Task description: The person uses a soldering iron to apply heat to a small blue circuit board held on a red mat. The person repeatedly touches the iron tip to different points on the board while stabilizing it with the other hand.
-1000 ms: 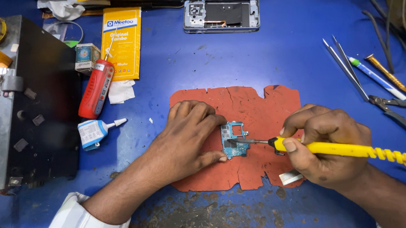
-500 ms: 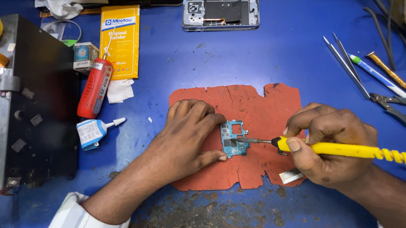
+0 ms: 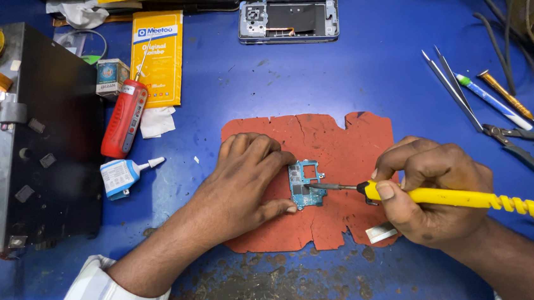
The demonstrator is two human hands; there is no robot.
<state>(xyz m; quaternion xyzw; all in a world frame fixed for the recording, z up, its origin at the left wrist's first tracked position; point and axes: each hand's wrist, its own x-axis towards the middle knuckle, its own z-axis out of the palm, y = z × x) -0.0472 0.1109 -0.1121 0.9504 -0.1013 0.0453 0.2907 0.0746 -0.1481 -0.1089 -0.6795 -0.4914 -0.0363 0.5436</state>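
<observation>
**Soldering iron tip meets small circuit board on red mat**

Holding a yellow-handled soldering iron (image 3: pixel 466 199), the right hand (image 3: pixel 431 201) is clenched around the front of the handle, thumb pressed on top near the collar. The iron's long axis runs almost straight across the scene, left to right: its dark metal tip points left, and its twisted yellow cord trails off the right edge. The tip rests on the right side of a small teal circuit board (image 3: pixel 305 185).

That board lies near the middle of a ragged red mat (image 3: pixel 338 136) on the blue work table (image 3: pixel 362 75). Its longer side runs near to far, with a square cut-out toward its far end. The left hand (image 3: pixel 245 180) lies flat on the mat just left of the board, fingertips pressing its left edge and the thumb touching its near corner; it pins the board rather than wrapping around it.

Left of the mat, a red pen-shaped tool (image 3: pixel 124 120) lies with its long axis near to far, beside a small white glue bottle (image 3: pixel 122 175) whose nozzle points right. A yellow packet (image 3: pixel 157 55) sits just beyond them, and a black metal box (image 3: pixel 32 144) fills the left edge. At the far side lies an opened phone frame (image 3: pixel 288 19). On the right, well apart from the mat, are tweezers (image 3: pixel 453 88), a white pen (image 3: pixel 493 102) and pliers (image 3: pixel 521 148). A small white scrap (image 3: pixel 381 232) lies at the mat's near right edge.
</observation>
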